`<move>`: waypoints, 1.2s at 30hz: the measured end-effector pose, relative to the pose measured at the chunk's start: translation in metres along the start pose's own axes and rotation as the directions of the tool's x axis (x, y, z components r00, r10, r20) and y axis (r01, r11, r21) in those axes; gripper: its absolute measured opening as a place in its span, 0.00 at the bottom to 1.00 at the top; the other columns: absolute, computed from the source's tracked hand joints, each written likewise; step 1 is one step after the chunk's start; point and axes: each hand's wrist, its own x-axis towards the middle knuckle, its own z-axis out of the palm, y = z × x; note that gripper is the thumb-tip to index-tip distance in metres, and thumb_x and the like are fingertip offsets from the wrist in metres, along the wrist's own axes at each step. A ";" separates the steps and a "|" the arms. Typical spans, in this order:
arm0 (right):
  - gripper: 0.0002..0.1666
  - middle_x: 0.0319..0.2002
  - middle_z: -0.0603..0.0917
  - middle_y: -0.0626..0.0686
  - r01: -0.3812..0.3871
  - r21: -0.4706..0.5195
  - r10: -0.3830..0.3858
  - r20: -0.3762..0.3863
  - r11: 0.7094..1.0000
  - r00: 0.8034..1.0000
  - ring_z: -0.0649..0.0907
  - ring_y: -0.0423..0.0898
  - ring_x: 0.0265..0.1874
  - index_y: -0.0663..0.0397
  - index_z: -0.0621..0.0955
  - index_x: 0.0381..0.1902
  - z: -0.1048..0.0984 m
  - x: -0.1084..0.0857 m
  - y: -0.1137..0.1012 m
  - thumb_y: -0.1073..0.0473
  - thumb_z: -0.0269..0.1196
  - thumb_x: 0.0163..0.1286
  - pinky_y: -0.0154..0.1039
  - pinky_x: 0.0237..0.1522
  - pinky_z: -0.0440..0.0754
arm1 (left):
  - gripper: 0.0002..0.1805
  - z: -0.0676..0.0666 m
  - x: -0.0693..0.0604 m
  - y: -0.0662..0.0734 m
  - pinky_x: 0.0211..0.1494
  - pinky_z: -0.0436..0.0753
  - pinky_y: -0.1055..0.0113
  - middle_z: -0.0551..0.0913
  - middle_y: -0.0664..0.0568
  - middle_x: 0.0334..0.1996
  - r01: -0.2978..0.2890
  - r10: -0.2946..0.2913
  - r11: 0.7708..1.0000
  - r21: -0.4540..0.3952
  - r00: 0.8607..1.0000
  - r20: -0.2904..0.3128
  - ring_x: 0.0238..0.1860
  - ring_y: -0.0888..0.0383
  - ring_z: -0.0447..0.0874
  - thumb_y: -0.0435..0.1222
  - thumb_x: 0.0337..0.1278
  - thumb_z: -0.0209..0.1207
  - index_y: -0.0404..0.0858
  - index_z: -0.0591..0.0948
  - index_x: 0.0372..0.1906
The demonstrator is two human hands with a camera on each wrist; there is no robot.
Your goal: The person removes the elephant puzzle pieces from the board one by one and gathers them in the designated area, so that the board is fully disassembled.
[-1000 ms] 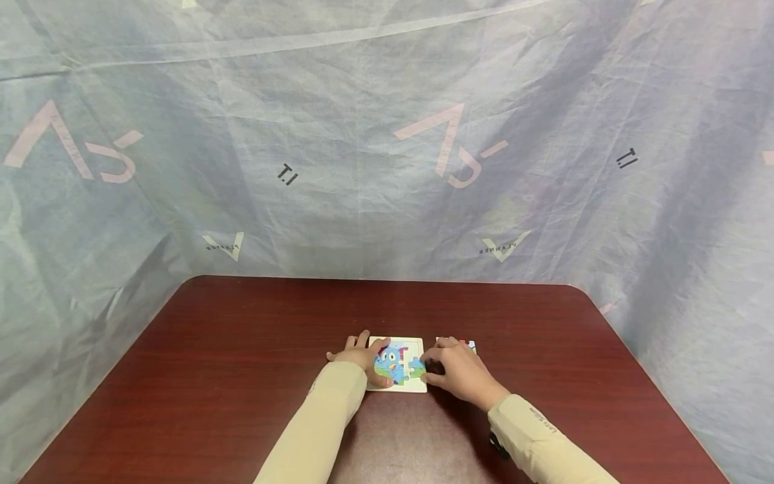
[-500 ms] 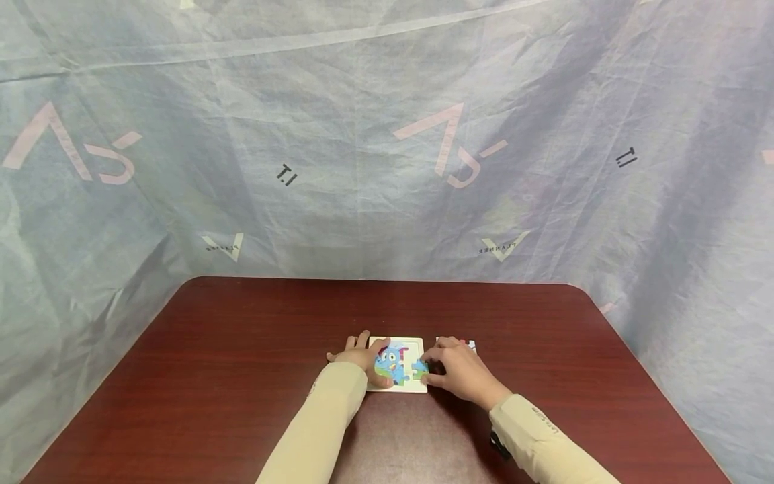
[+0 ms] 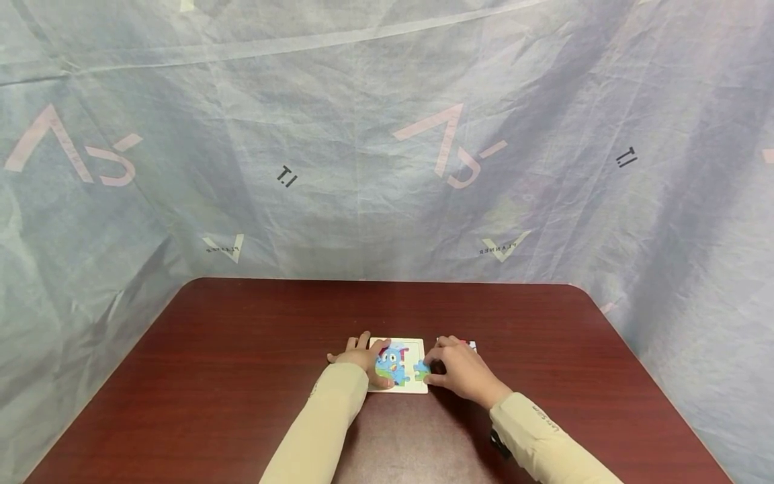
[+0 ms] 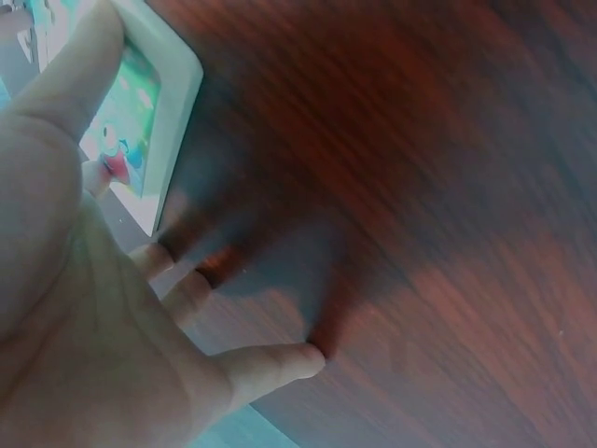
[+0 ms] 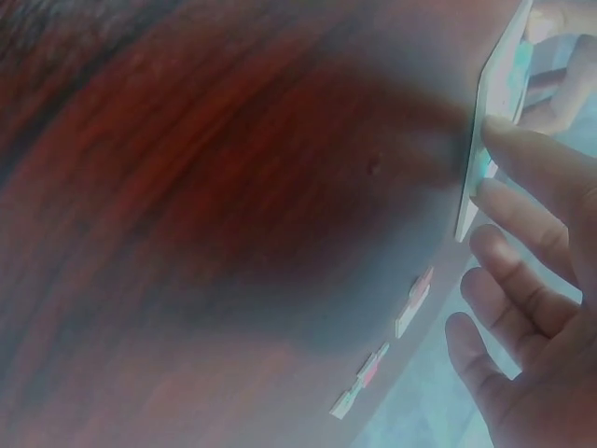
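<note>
A white-framed jigsaw puzzle board (image 3: 396, 339) lies on the table with a blue cartoon creature (image 3: 387, 366) filling its left part. My left hand (image 3: 358, 359) rests across the board's left side, thumb and index finger lying on it, the other fingers spread on the table. In the left wrist view, the left thumb (image 4: 75, 75) reaches over the board's rim. Thumb and index finger of my right hand (image 3: 462, 371) pinch a blue and green puzzle piece (image 3: 420, 370) at its right edge. That piece sits over the board's right part, a pale gap separating it from the creature.
Loose puzzle pieces (image 3: 471, 345) with red and blue on them lie just beyond the right hand, partly hidden by it. The right wrist view shows loose pieces (image 5: 362, 381) on the table (image 3: 242, 376). A grey printed cloth (image 3: 363, 134) hangs behind the table.
The right hand and the pinched puzzle piece have shifted slightly to the right, widening the gap to the creature. My left hand stays nearly still on the board.
</note>
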 end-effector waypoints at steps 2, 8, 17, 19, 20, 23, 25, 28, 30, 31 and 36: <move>0.11 0.34 0.78 0.44 0.004 -0.006 -0.004 0.002 1.000 1.000 0.74 0.42 0.35 0.50 0.89 0.38 -0.002 0.000 0.000 0.55 0.78 0.58 0.41 0.38 0.76 | 0.46 0.005 0.006 -0.004 0.67 0.57 0.23 0.54 0.41 0.79 0.001 -0.001 1.000 0.004 1.000 0.001 0.78 0.40 0.50 0.48 0.55 0.74 0.51 0.64 0.77; 0.12 0.38 0.81 0.47 0.016 -0.027 -0.016 -0.012 1.000 1.000 0.79 0.46 0.40 0.50 0.90 0.39 -0.009 -0.001 0.006 0.55 0.78 0.58 0.45 0.40 0.79 | 0.46 0.009 0.011 -0.005 0.66 0.58 0.24 0.55 0.41 0.78 0.002 -0.002 1.000 0.011 1.000 -0.012 0.78 0.40 0.51 0.47 0.54 0.75 0.51 0.65 0.76; 0.14 0.39 0.81 0.48 -0.004 -0.043 0.004 -0.018 0.999 1.000 0.78 0.45 0.39 0.50 0.90 0.44 -0.023 -0.002 0.017 0.54 0.77 0.60 0.43 0.40 0.78 | 0.42 -0.005 -0.009 0.009 0.67 0.58 0.25 0.57 0.41 0.77 -0.003 0.003 1.000 -0.006 1.000 -0.012 0.77 0.39 0.53 0.44 0.56 0.74 0.49 0.67 0.75; 0.15 0.40 0.82 0.48 -0.017 -0.042 0.016 -0.015 0.999 1.000 0.78 0.45 0.39 0.50 0.90 0.45 -0.026 -0.003 0.019 0.54 0.76 0.61 0.43 0.39 0.78 | 0.42 -0.006 -0.010 0.009 0.67 0.58 0.25 0.57 0.41 0.78 -0.002 0.002 1.000 -0.008 1.000 -0.009 0.77 0.39 0.53 0.44 0.56 0.74 0.49 0.67 0.75; 0.15 0.40 0.82 0.49 -0.024 -0.037 0.024 -0.014 0.999 1.000 0.78 0.45 0.39 0.50 0.90 0.45 -0.027 -0.004 0.020 0.54 0.76 0.61 0.44 0.39 0.78 | 0.42 -0.006 -0.010 0.009 0.67 0.58 0.25 0.57 0.41 0.78 -0.002 0.002 1.000 -0.009 1.000 -0.008 0.77 0.39 0.53 0.44 0.56 0.74 0.49 0.67 0.75; 0.14 0.40 0.82 0.50 -0.037 -0.032 0.037 -0.018 0.999 0.999 0.77 0.45 0.39 0.50 0.89 0.45 -0.031 -0.005 0.023 0.55 0.76 0.62 0.44 0.39 0.78 | 0.42 -0.005 -0.010 0.009 0.67 0.58 0.25 0.57 0.40 0.78 -0.003 0.003 1.000 -0.009 1.000 -0.006 0.77 0.39 0.53 0.44 0.56 0.74 0.49 0.67 0.75; 0.14 0.40 0.81 0.49 -0.044 -0.029 0.043 -0.025 0.999 0.999 0.77 0.44 0.39 0.50 0.89 0.45 -0.033 -0.006 0.025 0.55 0.76 0.62 0.44 0.39 0.78 | 0.42 -0.006 -0.011 0.009 0.67 0.58 0.24 0.56 0.40 0.78 -0.002 0.002 1.000 -0.009 1.000 -0.003 0.77 0.39 0.53 0.44 0.57 0.74 0.49 0.67 0.75; 0.15 0.39 0.81 0.48 -0.053 -0.031 0.052 -0.032 0.998 0.998 0.76 0.43 0.39 0.49 0.89 0.46 -0.035 -0.007 0.028 0.54 0.76 0.62 0.43 0.39 0.77 | 0.42 -0.005 -0.010 0.008 0.67 0.58 0.25 0.57 0.40 0.77 -0.006 0.006 1.000 -0.004 1.000 -0.006 0.77 0.39 0.53 0.43 0.57 0.73 0.49 0.67 0.75; 0.15 0.39 0.81 0.49 -0.064 -0.029 0.063 -0.033 0.998 0.997 0.76 0.44 0.39 0.50 0.89 0.47 -0.036 -0.007 0.029 0.54 0.76 0.62 0.44 0.40 0.78 | 0.42 -0.005 -0.010 0.008 0.67 0.58 0.25 0.57 0.40 0.77 -0.006 0.006 1.000 -0.004 1.000 -0.008 0.77 0.39 0.53 0.43 0.57 0.73 0.49 0.67 0.75; 0.16 0.39 0.81 0.49 -0.068 -0.028 0.067 -0.034 0.997 0.997 0.77 0.44 0.39 0.50 0.89 0.47 -0.036 -0.008 0.029 0.54 0.76 0.62 0.44 0.41 0.78 | 0.42 -0.005 -0.010 0.008 0.67 0.58 0.25 0.57 0.40 0.77 -0.005 0.005 1.000 -0.005 1.000 -0.008 0.77 0.39 0.53 0.44 0.57 0.73 0.49 0.67 0.75; 0.16 0.40 0.81 0.48 -0.068 -0.032 0.067 -0.035 0.997 0.997 0.77 0.45 0.40 0.50 0.89 0.48 -0.034 -0.012 0.030 0.54 0.75 0.63 0.46 0.41 0.78 | 0.42 -0.007 -0.010 0.007 0.67 0.59 0.24 0.57 0.40 0.77 -0.001 0.001 1.000 -0.003 1.000 -0.009 0.77 0.39 0.53 0.44 0.56 0.74 0.49 0.68 0.74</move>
